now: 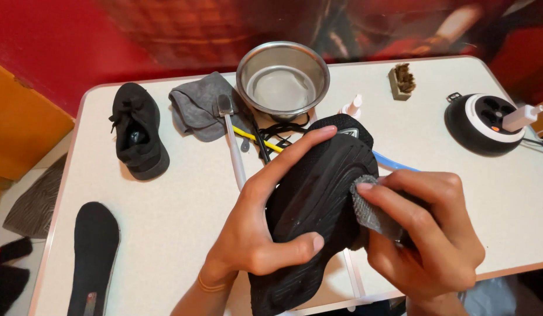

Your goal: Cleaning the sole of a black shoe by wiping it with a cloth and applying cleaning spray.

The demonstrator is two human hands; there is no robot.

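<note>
My left hand [257, 219] grips a black shoe [318, 193] turned sole-up over the near edge of the white table [183, 210], thumb across the sole and forefinger along its side. My right hand [429, 225] pinches a small grey cloth [371, 210] and presses it against the right side of the sole. The shoe's heel end points toward me, its toe toward the steel bowl [283, 79].
A second black shoe [136, 131] stands upright at the left, a black insole [93, 251] near the front left. A grey rag [198, 105], brushes [230, 134], black laces [277, 131], a small spray bottle [350, 108], a scrub brush [402, 81] and a round power strip [485, 123] lie around the bowl.
</note>
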